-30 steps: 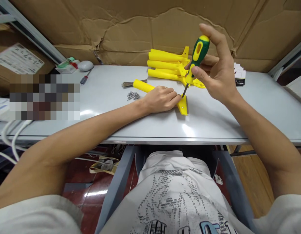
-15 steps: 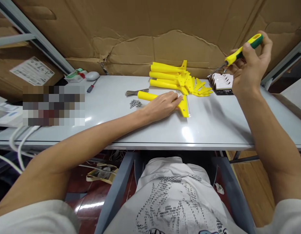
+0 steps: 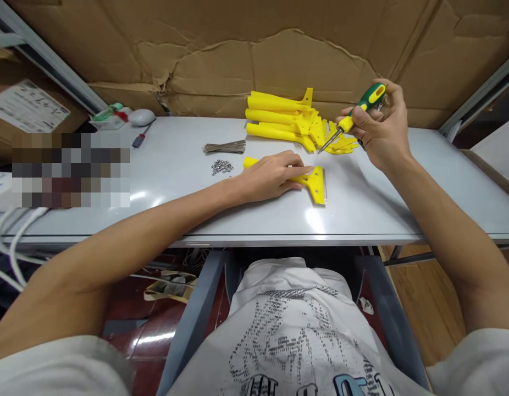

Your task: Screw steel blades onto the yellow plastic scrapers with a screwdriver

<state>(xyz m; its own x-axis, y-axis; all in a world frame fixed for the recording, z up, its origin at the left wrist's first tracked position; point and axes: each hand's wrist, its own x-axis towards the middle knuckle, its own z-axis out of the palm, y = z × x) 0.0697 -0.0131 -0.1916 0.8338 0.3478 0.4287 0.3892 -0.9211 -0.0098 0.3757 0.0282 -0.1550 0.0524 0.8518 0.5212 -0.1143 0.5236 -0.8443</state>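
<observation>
Yellow scraper (image 3: 317, 188) — lying flat, wide head between three and four o'clock; green-and-yellow screwdriver (image 3: 364, 108) — tilted, raised at its one o'clock, tip downward.

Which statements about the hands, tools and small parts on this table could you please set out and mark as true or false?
1. The right hand holds the green-and-yellow screwdriver. True.
2. The left hand rests on the small screws. False: it is on a yellow scraper, with the screws lying apart from it.
3. A second screwdriver lies near the rounded white object. True.
4. The thin metal strips stand upright. False: they lie flat, beyond the screws.
5. The green-and-yellow screwdriver's tip is clear of the scraper under the left hand. True.
</observation>
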